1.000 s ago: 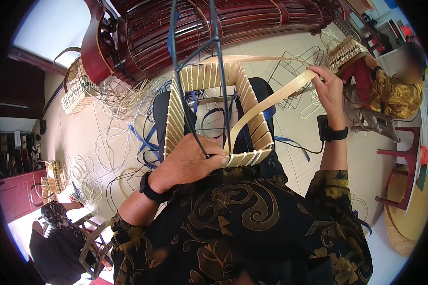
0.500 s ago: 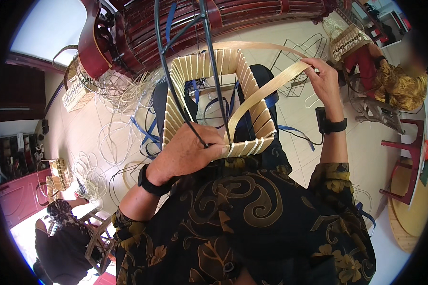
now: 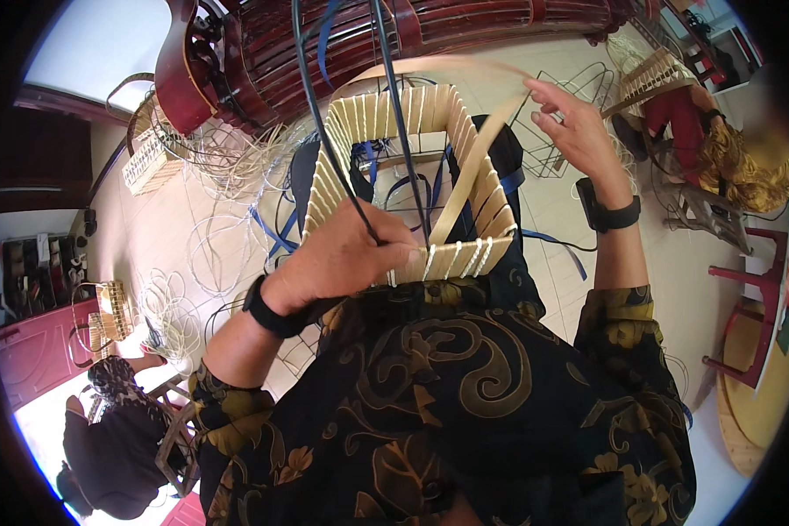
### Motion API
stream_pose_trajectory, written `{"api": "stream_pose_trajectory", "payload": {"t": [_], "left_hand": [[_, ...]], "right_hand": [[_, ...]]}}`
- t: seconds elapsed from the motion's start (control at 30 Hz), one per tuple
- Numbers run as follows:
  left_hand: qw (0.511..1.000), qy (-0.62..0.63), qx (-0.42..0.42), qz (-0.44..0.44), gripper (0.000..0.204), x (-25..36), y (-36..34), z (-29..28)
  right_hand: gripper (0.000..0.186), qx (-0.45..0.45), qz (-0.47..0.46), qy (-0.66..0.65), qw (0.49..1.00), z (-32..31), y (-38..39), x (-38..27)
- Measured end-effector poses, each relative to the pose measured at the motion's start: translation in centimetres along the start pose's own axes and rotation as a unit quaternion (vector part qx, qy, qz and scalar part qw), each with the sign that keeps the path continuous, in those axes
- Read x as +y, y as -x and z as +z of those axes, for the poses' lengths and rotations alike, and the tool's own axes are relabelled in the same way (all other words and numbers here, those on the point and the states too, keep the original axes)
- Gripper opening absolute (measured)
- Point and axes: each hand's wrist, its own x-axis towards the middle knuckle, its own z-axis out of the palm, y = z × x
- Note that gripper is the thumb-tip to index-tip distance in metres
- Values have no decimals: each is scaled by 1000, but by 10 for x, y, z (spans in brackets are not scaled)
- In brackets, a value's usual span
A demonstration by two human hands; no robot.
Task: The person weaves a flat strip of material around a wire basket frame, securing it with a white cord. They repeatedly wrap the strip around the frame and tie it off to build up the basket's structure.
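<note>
A rectangular basket frame (image 3: 461, 110), wrapped in pale flat strip with white cord stitches, rests on my lap. Two tall dark handle rods (image 3: 403, 131) rise from it. My left hand (image 3: 346, 250) is closed on the near rim, its thumb pressed beside the wrapping at the foot of a rod. From that rim a tan flat strip (image 3: 469, 180) runs up to the right, then loops back left beyond the basket. My right hand (image 3: 574, 131) is raised right of the basket with its fingers apart, the fingertips close to the blurred bend of the strip.
Beyond the basket stands a dark red slatted bench (image 3: 324, 53). Loose pale strands (image 3: 228, 149) and a wire frame (image 3: 552, 131) lie on the tiled floor. Other people sit at right (image 3: 736, 167) and lower left (image 3: 118, 438), near other baskets (image 3: 149, 167). A red stool (image 3: 754, 307) stands at right.
My right hand has moved slightly up and left, and its fingers have parted from their pinch on the strip. The strip now stands steeper. My left hand stays on the near rim.
</note>
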Motion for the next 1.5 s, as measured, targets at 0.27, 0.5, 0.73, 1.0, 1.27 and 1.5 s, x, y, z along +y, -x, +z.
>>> {"api": "stream_pose_trajectory", "payload": {"t": [0.27, 0.5, 0.73, 1.0, 1.27, 1.5], "left_hand": [[992, -19, 32, -122, 10, 29, -25, -50], [978, 147, 69, -130, 15, 21, -56, -81], [972, 181, 31, -144, 17, 30, -79, -91], [962, 226, 2, -152, 19, 49, -81, -82], [967, 198, 2, -161, 20, 25, -86, -97], [962, 230, -8, -149, 21, 28, -82, -94]], "right_hand": [[39, 76, -20, -55, 995, -6, -6, -57], [17, 122, -51, -186, 974, 6, 54, -116], [13, 34, -116, -234, 965, 47, 102, -129], [28, -46, -42, -244, 968, 66, 112, -133], [28, -55, 26, -313, 948, 70, 98, -143], [30, -108, 65, -326, 937, 66, 96, -145]]}}
